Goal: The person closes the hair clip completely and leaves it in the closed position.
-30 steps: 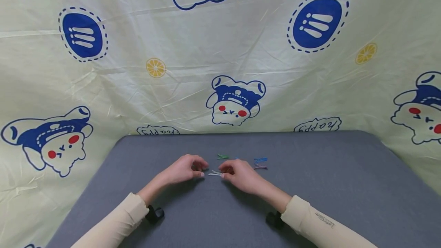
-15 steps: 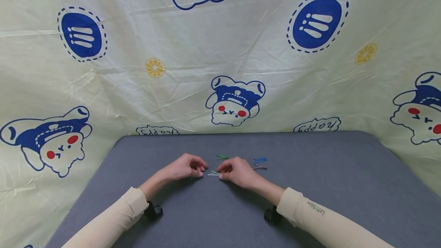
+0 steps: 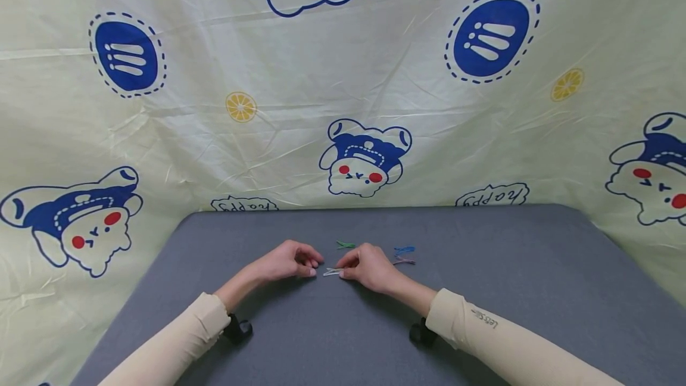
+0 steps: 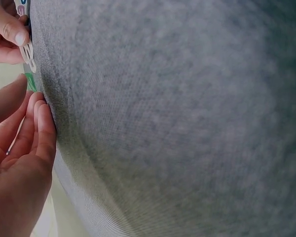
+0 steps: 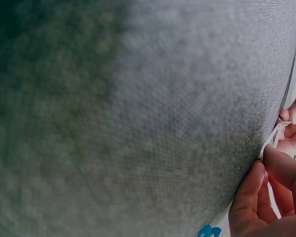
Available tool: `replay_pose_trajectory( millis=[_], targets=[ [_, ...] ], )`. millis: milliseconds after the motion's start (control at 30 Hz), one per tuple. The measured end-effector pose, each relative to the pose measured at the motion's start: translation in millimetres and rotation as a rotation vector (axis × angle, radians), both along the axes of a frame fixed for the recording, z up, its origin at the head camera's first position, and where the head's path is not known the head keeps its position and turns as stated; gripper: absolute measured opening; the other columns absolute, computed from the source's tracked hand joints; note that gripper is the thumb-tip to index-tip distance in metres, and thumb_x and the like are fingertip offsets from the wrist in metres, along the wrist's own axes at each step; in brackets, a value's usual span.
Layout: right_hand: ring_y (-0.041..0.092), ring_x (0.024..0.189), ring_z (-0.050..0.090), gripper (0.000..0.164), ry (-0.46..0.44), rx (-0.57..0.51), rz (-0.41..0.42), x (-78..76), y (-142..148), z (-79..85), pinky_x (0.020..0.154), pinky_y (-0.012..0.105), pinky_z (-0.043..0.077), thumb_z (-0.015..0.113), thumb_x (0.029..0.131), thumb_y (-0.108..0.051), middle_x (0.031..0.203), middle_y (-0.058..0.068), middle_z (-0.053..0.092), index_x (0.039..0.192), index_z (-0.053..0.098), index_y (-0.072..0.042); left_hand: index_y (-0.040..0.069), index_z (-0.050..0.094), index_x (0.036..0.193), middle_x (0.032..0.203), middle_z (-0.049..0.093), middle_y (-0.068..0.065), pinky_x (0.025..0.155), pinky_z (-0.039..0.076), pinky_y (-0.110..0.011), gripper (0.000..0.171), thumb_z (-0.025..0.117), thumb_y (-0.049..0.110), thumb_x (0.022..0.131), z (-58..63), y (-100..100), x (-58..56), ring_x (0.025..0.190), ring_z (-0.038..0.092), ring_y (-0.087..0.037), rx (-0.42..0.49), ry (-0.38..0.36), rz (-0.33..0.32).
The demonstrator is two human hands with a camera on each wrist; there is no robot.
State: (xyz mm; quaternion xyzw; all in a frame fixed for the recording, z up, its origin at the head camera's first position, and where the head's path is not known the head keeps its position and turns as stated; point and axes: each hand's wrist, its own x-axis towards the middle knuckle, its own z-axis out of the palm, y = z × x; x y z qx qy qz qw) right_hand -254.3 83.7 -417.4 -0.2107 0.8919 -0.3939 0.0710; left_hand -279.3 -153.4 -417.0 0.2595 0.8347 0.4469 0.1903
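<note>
A small white V-shaped hair clip (image 3: 330,272) lies at the middle of the grey table. My right hand (image 3: 371,268) pinches one end of it between thumb and fingers; in the left wrist view the clip's looped arms (image 4: 28,58) stick out below that thumb. My left hand (image 3: 292,259) rests on the table just left of the clip, fingers loosely bent and nothing between them. Behind the hands lies a green hair clip (image 3: 346,245). To the right of my right hand are a blue clip (image 3: 404,249) and a purple clip (image 3: 405,261), close together.
The grey cloth-covered table (image 3: 343,326) spreads around both hands. Behind it hangs a pale printed curtain (image 3: 300,153). Each wrist wears a black strap (image 3: 238,329) under a cream sleeve (image 3: 203,317).
My right hand has shifted slightly left, with its fingers more closed on the white clip's end. The left hand stays almost in place.
</note>
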Motion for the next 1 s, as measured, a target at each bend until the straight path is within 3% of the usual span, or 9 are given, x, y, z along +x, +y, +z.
replay_pose_trajectory(
  millis=[400,667,1000],
  targets=[
    [0.011,0.074,0.055,0.006,-0.007,-0.017,-0.018,1.3,2.8,3.2,0.067,0.03,0.045,0.075,0.086,-0.007,0.084,-0.004,0.07,0.09,0.078,-0.01,-0.002,0.069,0.113,0.097,0.068,-0.009,0.07,0.048,-0.026,0.025,0.071,0.001,0.088,1.8,-0.9,0.8,0.085,0.059,-0.015,-0.002,0.032,-0.009],
    [0.011,0.065,0.055,0.004,-0.022,-0.047,-0.03,1.3,2.4,2.2,0.058,0.028,0.046,0.073,0.089,-0.01,0.074,-0.004,0.065,0.087,0.076,-0.01,0.0,0.071,0.11,0.097,0.069,-0.008,0.067,0.048,-0.03,0.023,0.071,0.004,0.088,5.7,-1.4,6.5,0.083,0.058,-0.017,-0.002,0.058,0.019],
    [0.013,0.065,0.055,0.006,0.001,-0.061,-0.055,7.0,4.7,7.7,0.058,0.029,0.047,0.071,0.091,-0.01,0.077,-0.004,0.065,0.088,0.076,-0.013,0.0,0.071,0.109,0.097,0.07,-0.008,0.07,0.049,-0.03,0.021,0.071,0.005,0.089,6.8,-3.4,10.0,0.086,0.06,-0.017,0.012,0.08,0.052]
  ],
)
